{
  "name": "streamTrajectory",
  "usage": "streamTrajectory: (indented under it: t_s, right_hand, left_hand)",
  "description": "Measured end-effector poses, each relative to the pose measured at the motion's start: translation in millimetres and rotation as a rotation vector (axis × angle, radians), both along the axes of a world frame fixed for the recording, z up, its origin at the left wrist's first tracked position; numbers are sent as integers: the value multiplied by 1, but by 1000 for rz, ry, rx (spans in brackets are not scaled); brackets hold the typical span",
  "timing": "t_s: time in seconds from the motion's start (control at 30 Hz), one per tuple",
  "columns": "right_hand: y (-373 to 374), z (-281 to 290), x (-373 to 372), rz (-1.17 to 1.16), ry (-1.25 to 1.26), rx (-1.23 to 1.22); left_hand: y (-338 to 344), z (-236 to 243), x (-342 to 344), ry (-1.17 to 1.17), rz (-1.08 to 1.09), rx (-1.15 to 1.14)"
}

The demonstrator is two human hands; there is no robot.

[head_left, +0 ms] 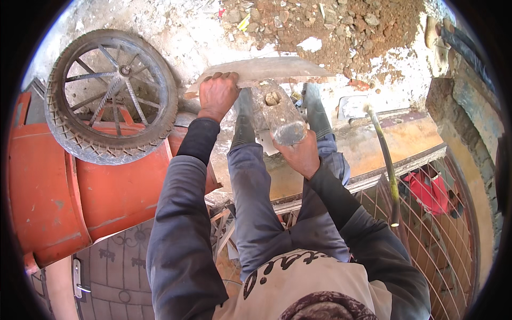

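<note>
My left hand [217,97] is closed over the near left edge of a long, dusty, wooden-looking plank [266,69], which lies across in front of my boots. My right hand [300,154] is closed at the near end of a thick, worn block [277,114], shaped like a mallet head. A round hole shows near the block's far end, with pale brown material inside. The block's far end overlaps the plank's near edge; I cannot tell whether they touch. The fingers of my right hand are partly hidden beneath the block.
A spoked wheel with a treaded tyre [112,152] stands at left against a large orange metal drum [117,194]. To the right lies a dark and yellowish stick-like handle [386,160], above a metal grille [432,250]. Soil and rubble [341,32] cover the far ground.
</note>
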State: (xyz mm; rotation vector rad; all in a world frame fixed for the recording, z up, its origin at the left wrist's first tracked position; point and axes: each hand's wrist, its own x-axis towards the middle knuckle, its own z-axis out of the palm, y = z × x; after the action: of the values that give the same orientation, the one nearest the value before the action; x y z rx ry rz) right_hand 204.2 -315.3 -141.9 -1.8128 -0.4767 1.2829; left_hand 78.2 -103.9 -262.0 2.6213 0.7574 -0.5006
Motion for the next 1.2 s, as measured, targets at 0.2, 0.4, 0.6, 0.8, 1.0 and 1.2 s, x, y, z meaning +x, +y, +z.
streamTrajectory:
  t_s: [0.2, 0.4, 0.6, 0.8, 1.0, 1.2]
  right_hand:
    - [20, -36, -20, 101, -140, -169]
    - [21, -26, -22, -37, -157, 141]
    - [14, -18, -13, 27, -84, -129]
    - [-23, 24, 18, -173, -6, -224]
    - [-54, -54, 41, -420, -80, -308]
    - [-44, -24, 68, -620, 158, -173]
  left_hand:
    - [3, 5, 5, 34, -18, -23]
    - [10, 1, 7, -62, -10, 41]
    - [6, 5, 17, 51, 8, -3]
    - [11, 3, 8, -5, -9, -16]
    - [5, 7, 17, 20, -10, -6]
    - [10, 9, 23, 14, -33, 7]
